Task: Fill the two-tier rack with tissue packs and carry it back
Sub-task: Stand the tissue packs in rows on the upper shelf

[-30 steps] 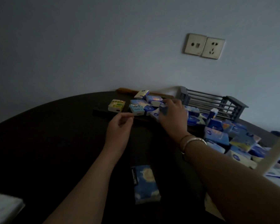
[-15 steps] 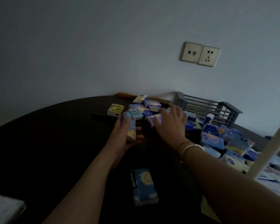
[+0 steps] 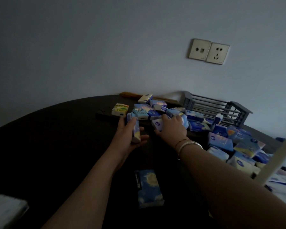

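Left hand: the left hand (image 3: pixel 128 134) holds a blue tissue pack (image 3: pixel 134 129) on edge, fingers wrapped over its top and thumb underneath, just above the dark surface (image 3: pixel 56 138).
Left grip: clamped on that one pack.
Right hand: the right hand (image 3: pixel 172 128) lies palm down on the heap of packs (image 3: pixel 157 111), fingers curled over a blue pack (image 3: pixel 182 119) and the thumb against a pale pack (image 3: pixel 157 124) at the near edge.
Right grip: closed over the blue pack in the heap, as far as the dim light lets me see.
Wrist: bracelets (image 3: pixel 188 144) circle the right wrist.
Rack: the grey rack (image 3: pixel 221 109) stands at the back against the wall, to the right of the heap, with one small pack (image 3: pixel 217 120) upright in front of its bars; its tiers are hard to make out.
More packs: a second spread of blue packs (image 3: pixel 234 146) runs along the right side, near the rack.
Yellow pack: a yellow-and-white pack (image 3: pixel 120 109) sits left of the heap, apart from the left hand.
Near pack: a blue cloud-print pack (image 3: pixel 149 187) lies flat between the two forearms.
Wall: two socket plates (image 3: pixel 208 51) side by side above the rack.
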